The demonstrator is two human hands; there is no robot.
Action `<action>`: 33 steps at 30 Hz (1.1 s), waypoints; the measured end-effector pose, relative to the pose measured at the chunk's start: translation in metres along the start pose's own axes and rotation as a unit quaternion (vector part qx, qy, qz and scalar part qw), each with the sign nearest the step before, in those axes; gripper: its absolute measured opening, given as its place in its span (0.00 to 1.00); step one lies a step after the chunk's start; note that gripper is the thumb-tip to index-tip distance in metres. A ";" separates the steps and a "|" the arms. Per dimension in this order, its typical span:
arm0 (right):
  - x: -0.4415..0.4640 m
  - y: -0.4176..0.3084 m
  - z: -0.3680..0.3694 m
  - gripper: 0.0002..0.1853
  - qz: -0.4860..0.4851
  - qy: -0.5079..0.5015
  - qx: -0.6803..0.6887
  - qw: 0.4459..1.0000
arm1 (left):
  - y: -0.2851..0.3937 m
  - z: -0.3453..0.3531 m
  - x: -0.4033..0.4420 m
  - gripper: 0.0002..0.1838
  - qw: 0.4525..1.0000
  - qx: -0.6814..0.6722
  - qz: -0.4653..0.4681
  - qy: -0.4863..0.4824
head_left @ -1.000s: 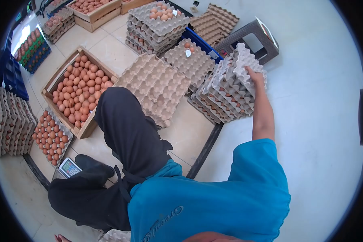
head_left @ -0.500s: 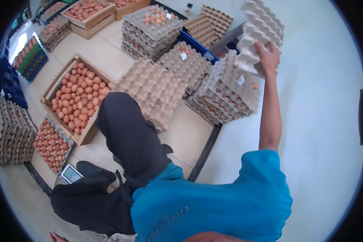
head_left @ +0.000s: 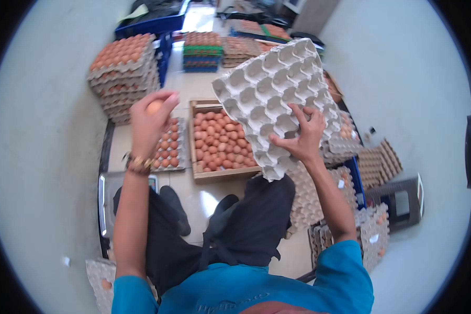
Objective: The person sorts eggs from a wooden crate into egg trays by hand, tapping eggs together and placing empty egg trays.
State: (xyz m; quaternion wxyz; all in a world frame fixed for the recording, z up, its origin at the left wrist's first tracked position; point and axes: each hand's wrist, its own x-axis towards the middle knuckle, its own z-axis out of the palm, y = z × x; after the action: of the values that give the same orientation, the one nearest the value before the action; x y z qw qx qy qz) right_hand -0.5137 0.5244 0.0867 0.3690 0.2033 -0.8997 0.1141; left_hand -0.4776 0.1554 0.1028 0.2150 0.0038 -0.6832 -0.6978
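Note:
In my left hand [head_left: 149, 123], raised on the left, the fingers are wrapped round a brown egg [head_left: 154, 107]. My right hand [head_left: 306, 137] pinches a grey egg tray [head_left: 267, 68] with its cups bare, held up tilted in front of me. Behind and below that tray stands a wooden crate [head_left: 194, 137] heaped with loose brown eggs [head_left: 217, 137]; the tray hides part of its right side. Beneath my left hand, a filled egg tray [head_left: 168, 149] lies on the floor left of the crate, partly covered by my wrist.
Stacked trays of eggs [head_left: 123, 78] rise on the left near the wall. Further stacks [head_left: 374, 238] stand at my right, beside a grey plastic stool [head_left: 408, 201]. A scale [head_left: 107, 204] lies by my left leg. Green and blue trays [head_left: 202, 55] stand at the back.
The egg tray in my right hand has swung from the far right to in front of me. My left hand has come up from the lower edge and now holds an egg. The view has turned.

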 end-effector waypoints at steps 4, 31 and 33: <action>0.017 -0.053 0.066 0.45 0.051 -0.016 0.124 0.991 | -0.023 -0.017 0.045 0.09 0.995 -0.062 -0.016 0.081; -0.010 -0.276 0.382 0.48 -0.136 -0.259 0.264 0.919 | 0.015 -0.183 -0.018 0.08 0.730 -0.528 0.135 0.413; -0.003 -0.263 0.387 0.48 -0.217 -0.280 0.236 0.905 | 0.017 -0.183 -0.022 0.07 0.725 -0.547 0.136 0.395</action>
State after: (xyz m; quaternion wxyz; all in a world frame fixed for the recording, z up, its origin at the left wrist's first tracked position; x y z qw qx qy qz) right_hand -0.6323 0.1538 -0.1725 0.0583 0.4983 -0.8465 0.1784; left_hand -0.3980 -0.0116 0.1006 0.5227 0.0682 -0.0294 -0.8493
